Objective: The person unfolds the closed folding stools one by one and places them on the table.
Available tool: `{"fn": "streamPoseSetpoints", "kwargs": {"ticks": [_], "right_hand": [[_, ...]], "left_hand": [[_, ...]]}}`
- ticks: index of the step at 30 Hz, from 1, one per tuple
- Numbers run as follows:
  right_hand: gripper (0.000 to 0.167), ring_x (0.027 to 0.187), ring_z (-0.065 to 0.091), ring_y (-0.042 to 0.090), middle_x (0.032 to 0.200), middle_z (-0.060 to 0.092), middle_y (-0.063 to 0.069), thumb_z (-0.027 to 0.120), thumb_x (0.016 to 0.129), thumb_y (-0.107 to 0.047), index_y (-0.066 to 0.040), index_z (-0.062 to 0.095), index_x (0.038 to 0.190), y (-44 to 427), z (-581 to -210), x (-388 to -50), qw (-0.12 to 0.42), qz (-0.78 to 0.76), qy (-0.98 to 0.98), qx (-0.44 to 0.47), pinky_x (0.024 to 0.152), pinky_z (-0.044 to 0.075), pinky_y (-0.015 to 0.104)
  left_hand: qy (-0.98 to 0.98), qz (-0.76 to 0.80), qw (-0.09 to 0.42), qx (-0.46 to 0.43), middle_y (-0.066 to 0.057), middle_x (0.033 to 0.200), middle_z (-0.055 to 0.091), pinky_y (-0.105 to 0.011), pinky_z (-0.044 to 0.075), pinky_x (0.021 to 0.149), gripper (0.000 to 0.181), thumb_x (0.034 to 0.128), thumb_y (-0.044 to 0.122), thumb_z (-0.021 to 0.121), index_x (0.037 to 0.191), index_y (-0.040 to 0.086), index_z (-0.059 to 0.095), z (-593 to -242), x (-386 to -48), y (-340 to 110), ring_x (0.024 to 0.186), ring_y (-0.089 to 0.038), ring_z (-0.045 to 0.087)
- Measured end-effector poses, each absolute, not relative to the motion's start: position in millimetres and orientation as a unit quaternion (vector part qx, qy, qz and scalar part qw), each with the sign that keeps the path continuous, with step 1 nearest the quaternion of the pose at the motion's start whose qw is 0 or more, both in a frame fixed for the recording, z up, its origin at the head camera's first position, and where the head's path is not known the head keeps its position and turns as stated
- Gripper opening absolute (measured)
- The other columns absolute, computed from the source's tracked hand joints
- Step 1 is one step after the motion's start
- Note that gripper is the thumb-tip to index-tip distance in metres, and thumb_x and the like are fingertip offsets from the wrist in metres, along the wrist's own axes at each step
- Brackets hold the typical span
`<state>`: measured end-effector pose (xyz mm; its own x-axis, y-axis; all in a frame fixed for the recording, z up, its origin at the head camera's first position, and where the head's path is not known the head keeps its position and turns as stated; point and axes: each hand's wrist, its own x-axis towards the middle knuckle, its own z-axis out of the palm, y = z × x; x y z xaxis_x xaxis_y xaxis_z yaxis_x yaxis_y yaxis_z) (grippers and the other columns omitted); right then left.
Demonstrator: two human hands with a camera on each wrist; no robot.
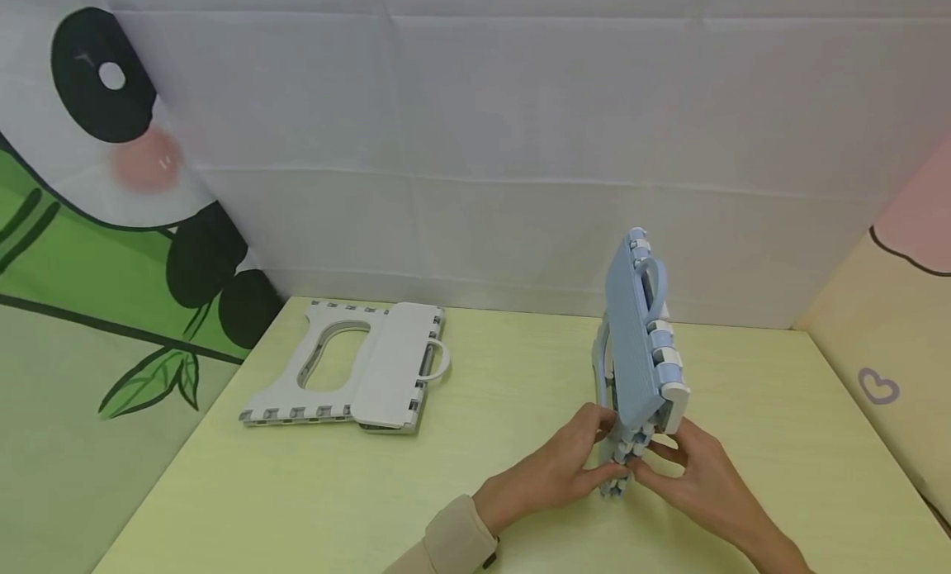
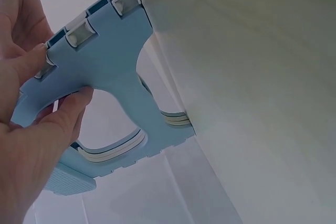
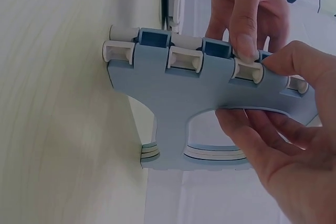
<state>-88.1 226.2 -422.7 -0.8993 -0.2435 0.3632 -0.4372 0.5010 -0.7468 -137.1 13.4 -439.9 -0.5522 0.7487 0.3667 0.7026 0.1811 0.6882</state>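
Note:
A light blue folding stool (image 1: 639,334) stands on edge, mostly folded, at the right half of the table. My left hand (image 1: 553,471) grips its near left side; in the left wrist view its fingers (image 2: 79,100) reach through an opening in the blue leg panel (image 2: 113,48), with the thumb on the hinged edge. From the right, my right hand (image 1: 702,479) holds the other panel, and the right wrist view shows its fingers (image 3: 236,127) hooked through that panel's cutout. Both thumbs press near the white hinge pieces (image 3: 185,60). A loop handle (image 1: 655,289) sticks out at the upper right.
A white folding stool (image 1: 397,367) lies folded flat on the pale yellow table (image 1: 505,367), left of the blue one, its loop handle (image 1: 442,361) facing right. A white cloth backdrop (image 1: 475,161) rises behind, and printed panels (image 1: 891,376) bound the sides.

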Motion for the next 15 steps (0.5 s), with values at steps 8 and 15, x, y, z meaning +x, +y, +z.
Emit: {"fn": "streamPoseSetpoints", "kwargs": {"ticks": [8,15], "right_hand": [[0.069,0.124,0.05,-0.01,0.142,0.055,-0.001,0.084,0.082,0.003,-0.003,0.053,0.144,222.1,-424.7,-86.0,0.118,0.464,-0.857,0.19,0.087,0.059,0.027],[0.066,0.121,0.052,-0.009,0.137,0.058,0.007,0.084,0.081,0.004,-0.007,0.056,0.14,221.6,-423.1,-85.1,0.124,0.454,-0.862,0.188,0.086,0.059,0.026]], "left_hand": [[0.766,0.436,0.023,0.472,-0.015,0.136,0.048,-0.02,0.039,0.112,0.054,0.0978,0.007,0.07,0.137,-0.002,0.034,-440.4,-136.1,13.9,0.131,-0.014,0.05],[0.764,0.434,0.015,0.478,-0.014,0.137,0.05,-0.018,0.04,0.11,0.053,0.0975,0.008,0.071,0.136,-0.001,0.036,-438.8,-137.1,12.1,0.131,-0.011,0.05]]}}
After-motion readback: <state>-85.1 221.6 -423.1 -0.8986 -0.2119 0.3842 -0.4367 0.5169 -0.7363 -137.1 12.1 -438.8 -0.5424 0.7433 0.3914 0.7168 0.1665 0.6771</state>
